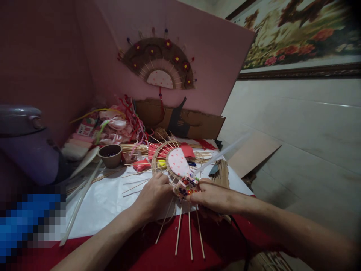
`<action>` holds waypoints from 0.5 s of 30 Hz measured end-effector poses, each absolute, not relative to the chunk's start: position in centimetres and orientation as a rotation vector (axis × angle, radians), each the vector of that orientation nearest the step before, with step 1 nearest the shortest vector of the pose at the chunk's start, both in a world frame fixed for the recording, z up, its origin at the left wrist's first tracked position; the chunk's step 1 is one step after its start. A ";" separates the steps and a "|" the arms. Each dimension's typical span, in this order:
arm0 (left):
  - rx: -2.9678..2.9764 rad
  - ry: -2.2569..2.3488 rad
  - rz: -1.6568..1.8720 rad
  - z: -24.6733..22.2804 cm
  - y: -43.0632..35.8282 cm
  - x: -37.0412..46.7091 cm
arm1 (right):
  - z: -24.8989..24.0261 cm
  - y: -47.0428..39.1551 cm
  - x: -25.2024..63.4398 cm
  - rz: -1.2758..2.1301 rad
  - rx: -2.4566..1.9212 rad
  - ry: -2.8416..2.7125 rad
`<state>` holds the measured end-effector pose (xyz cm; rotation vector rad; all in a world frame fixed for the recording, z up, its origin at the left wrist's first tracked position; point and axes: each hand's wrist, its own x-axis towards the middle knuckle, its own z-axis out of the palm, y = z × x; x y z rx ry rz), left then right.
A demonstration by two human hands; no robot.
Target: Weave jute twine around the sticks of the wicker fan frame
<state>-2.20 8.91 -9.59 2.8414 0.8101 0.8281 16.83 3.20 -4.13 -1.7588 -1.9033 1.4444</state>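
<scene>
A fan frame of thin sticks with a dotted white half-round centre (pixel 177 161) and a twine-wrapped arc (pixel 155 160) lies on the white sheet. My left hand (pixel 156 192) is closed on the frame's lower left side, its fingertips partly hidden. In my right hand (pixel 214 194) is a glue gun with a colourful patterned body (pixel 186 187), held over the frame's lower edge. A clear glue stick (pixel 220 154) sticks out of it toward the upper right. Several bare sticks (pixel 190 235) point down toward the front edge. The glue gun's tip cannot be made out.
A finished brown fan (pixel 159 54) hangs on the pink board (pixel 214 49). Behind the work lie pink fabric and yarn (pixel 115 122), a brown cup (pixel 110 156) and red paper (pixel 186 149). A purple thermos (pixel 28 146) stands left; cardboard (pixel 222 173) lies right.
</scene>
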 end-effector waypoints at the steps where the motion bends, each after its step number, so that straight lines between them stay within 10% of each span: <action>1: 2.842 0.811 0.825 -9.5 8.9 -2.2 | -4.1 3.2 16.9 1.446 -1.756 -1.909; 15: 2.829 0.802 0.795 -9.8 9.1 -2.2 | -2.7 3.0 16.1 1.477 -1.850 -1.851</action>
